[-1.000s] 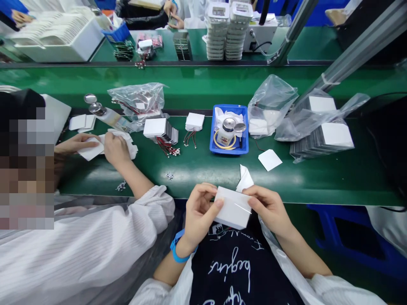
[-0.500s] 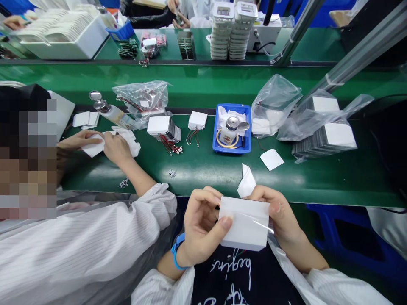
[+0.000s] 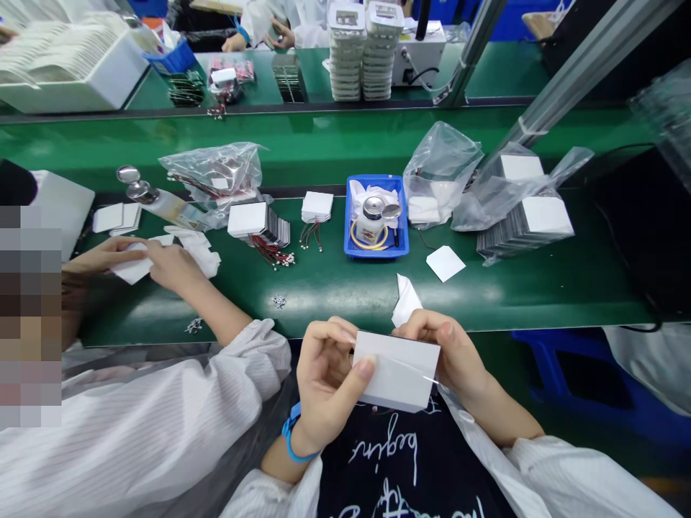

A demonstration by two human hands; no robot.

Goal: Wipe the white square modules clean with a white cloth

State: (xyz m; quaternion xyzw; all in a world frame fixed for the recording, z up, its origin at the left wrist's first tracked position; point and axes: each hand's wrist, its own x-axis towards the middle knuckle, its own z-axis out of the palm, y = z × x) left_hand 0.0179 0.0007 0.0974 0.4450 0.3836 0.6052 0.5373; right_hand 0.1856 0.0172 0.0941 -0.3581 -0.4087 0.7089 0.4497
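Note:
A white rectangular panel (image 3: 399,370) with a thin dark top edge is held up in front of my chest, below the bench edge. My left hand (image 3: 329,381), with a blue wristband, pinches its left side, thumb on the face and fingers behind. At its upper right corner my right hand (image 3: 440,345) grips the edge with bent fingers, some of them hidden behind it. A strip of clear film (image 3: 430,379) glints at the panel's lower right. Just beyond my right hand lies a crumpled white wipe (image 3: 404,301), and farther off a single white panel (image 3: 445,263).
A blue tray (image 3: 376,253) holds a pump bottle (image 3: 371,221). Wired panels (image 3: 248,219) stand to its left, bagged panel stacks (image 3: 546,216) to its right. A co-worker's hands (image 3: 173,266) work with white material at left. A metal post (image 3: 572,86) slants across the upper right.
The view has shifted, so the bench items sit farther left. The panel stays in both my hands, tilted slightly differently. The co-worker's hands remain on the white material.

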